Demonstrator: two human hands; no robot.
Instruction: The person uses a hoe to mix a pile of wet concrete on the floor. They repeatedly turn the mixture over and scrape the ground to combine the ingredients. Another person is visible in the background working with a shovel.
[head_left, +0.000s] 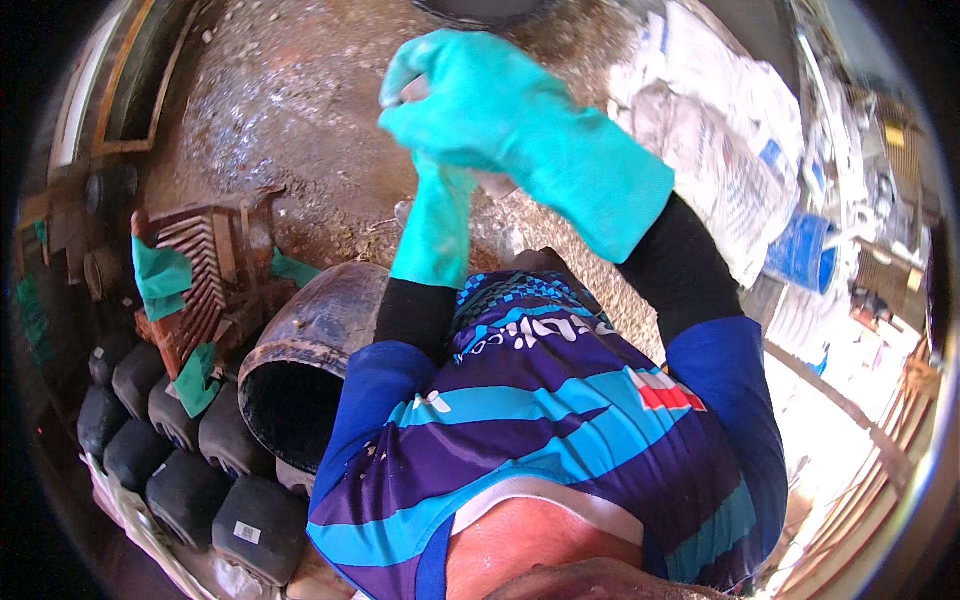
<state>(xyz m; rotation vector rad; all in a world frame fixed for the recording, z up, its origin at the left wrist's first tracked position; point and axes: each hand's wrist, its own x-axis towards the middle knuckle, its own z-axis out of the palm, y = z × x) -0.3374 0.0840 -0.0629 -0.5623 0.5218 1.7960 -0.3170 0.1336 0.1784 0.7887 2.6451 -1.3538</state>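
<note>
Both of my hands wear turquoise-green rubber gloves and meet in front of me, above the ground. My right hand [470, 100] lies across the top, its fingers curled. A small pale patch shows inside that curl, too little to name. Coming up from below, my left hand [442, 180] reaches under the right one, which hides its fingers. Another pale bit peeks out below the right glove, beside the left wrist. The glove cuffs overlap black sleeves on both forearms.
A large dark drum [318, 350] lies tipped to my left, with several black jerrycans [190, 490] beside it. Green gloves [162, 280] hang on a slatted wooden frame [205, 265]. White sacks [715, 130] and a blue barrel [800, 252] are at right, a black basin [485, 10] ahead.
</note>
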